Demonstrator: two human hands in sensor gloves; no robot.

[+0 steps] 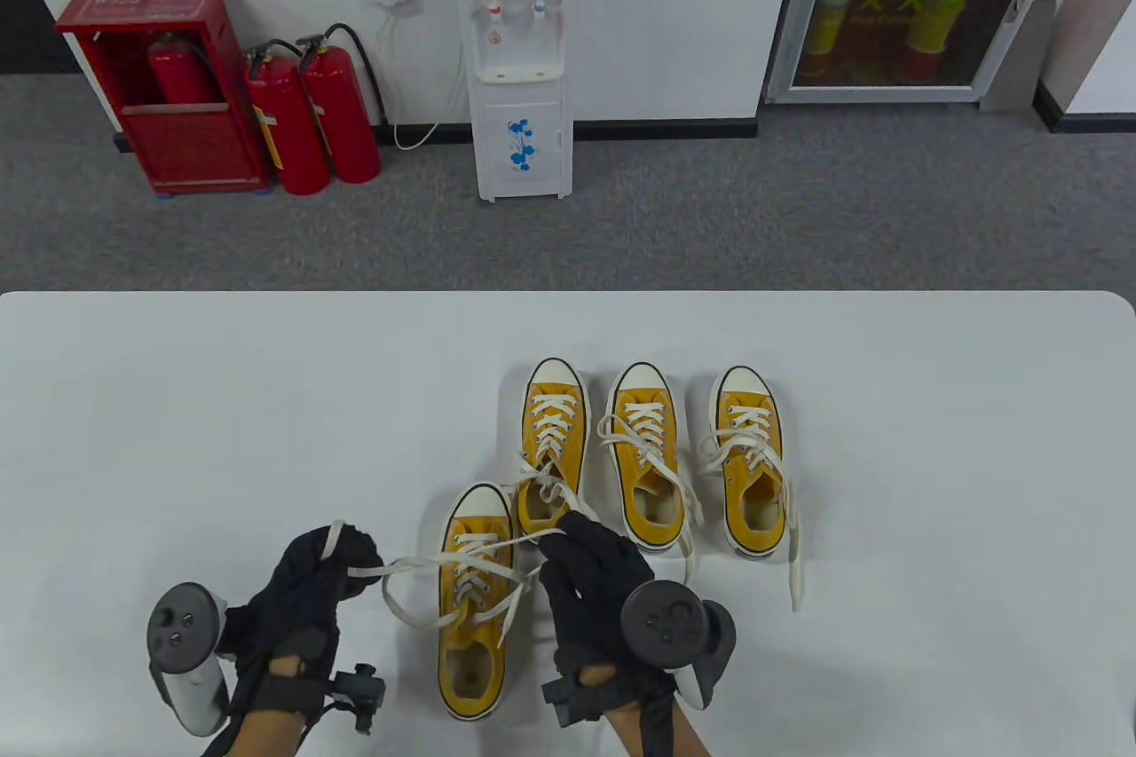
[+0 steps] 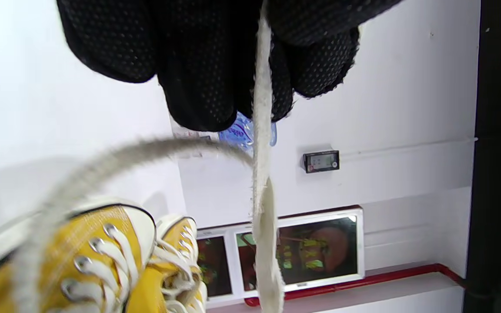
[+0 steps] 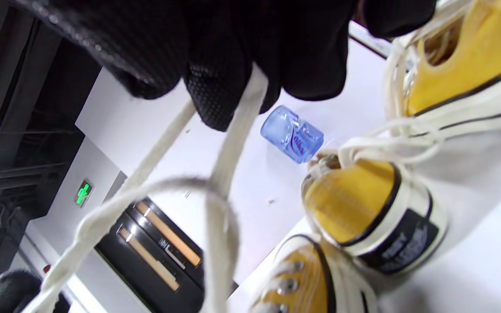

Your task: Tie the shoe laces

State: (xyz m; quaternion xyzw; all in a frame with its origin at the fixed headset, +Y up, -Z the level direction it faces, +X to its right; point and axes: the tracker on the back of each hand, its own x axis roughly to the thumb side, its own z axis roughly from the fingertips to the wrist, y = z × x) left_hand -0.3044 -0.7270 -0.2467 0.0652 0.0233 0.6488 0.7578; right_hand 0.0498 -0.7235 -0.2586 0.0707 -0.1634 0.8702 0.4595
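Four yellow canvas shoes with white toe caps and cream laces stand on the white worktop point(image 1: 177, 402), toes pointing away from the person. Three sit in a row farther back: the left shoe of the row point(image 1: 552, 437), the middle shoe point(image 1: 646, 455) and the right shoe point(image 1: 750, 460), the last two with laces trailing loosely over their sides onto the worktop. The near shoe point(image 1: 475, 597) stands closer to the person, between the two hands, its toe just beside the heel of the row's left shoe.

The near shoe's lace point(image 1: 417, 566) is drawn out sideways in a flat cream band, crossing above the eyelets and forming a loop toward the left.

The left hand point(image 1: 311, 588) has its grip closed on one end of this lace; in the left wrist view the band runs out from between curled black-gloved fingers point(image 2: 198, 65) and hangs down. The right hand point(image 1: 590, 571) grips the other part of the lace beside the shoe's right edge; the right wrist view shows two strands leaving its curled fingers point(image 3: 215, 82), apparently joined in a loop below, though blur makes that uncertain.
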